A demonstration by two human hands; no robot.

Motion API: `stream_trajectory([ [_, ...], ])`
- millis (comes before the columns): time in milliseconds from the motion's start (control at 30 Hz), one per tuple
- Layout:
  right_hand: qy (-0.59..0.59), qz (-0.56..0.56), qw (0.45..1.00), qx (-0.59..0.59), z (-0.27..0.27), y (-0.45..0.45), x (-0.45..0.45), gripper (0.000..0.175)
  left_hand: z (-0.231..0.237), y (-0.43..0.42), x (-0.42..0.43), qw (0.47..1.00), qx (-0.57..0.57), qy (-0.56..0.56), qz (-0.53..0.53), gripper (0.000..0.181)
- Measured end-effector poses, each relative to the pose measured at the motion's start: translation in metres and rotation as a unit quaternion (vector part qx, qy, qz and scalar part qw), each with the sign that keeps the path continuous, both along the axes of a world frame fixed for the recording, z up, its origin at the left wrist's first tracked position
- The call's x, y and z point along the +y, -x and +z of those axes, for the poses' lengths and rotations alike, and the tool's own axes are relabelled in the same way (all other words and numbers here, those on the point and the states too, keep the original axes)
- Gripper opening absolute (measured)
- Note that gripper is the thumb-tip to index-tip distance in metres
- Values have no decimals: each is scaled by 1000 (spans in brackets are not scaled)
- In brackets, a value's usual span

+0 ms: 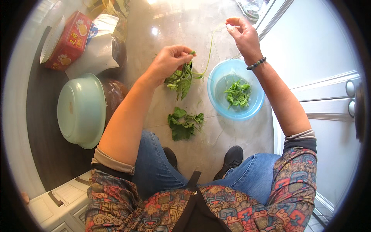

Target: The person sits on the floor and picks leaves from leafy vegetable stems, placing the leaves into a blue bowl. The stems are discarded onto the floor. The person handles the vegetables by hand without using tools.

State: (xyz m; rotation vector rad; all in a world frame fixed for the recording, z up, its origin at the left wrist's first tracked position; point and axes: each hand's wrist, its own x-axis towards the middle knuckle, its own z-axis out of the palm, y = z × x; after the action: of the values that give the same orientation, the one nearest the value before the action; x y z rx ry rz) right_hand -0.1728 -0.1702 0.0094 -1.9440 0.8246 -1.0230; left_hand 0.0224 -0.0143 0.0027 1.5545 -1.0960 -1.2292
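My left hand (176, 59) is closed on a bunch of leafy green vine shoots (182, 81), whose leaves hang below the fingers. From the bunch a thin pale green strand (211, 47) curves up to my right hand (242, 32), which pinches its far end between thumb and fingertips. Under my right forearm, a blue plastic basin (213, 95) stands on the floor with a small heap of green shoots (238, 93) inside. Left of the basin, a pile of green leaves and stems (184, 123) lies on the floor, with thin fibres near it.
At the left are a pale green plastic basin (78, 110) on its side, a brown glazed jar (114, 92) and a red printed box (72, 40). White cabinet doors (318, 37) with round knobs stand at the right. My black shoes (232, 159) are near the leaves and the blue basin.
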Motion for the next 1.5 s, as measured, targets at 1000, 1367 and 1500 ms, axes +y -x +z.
stream_trajectory([
  [1000,-352,249,902,26,-8,-26,56,28,10,2,0,996,-15,85,-37,15],
  [1367,-435,207,875,-49,-4,-19,54,22,13,2,4,996,77,-12,-46,15],
  [1500,-456,210,862,-66,-2,-17,50,21,18,2,6,995,73,-30,-53,15],
])
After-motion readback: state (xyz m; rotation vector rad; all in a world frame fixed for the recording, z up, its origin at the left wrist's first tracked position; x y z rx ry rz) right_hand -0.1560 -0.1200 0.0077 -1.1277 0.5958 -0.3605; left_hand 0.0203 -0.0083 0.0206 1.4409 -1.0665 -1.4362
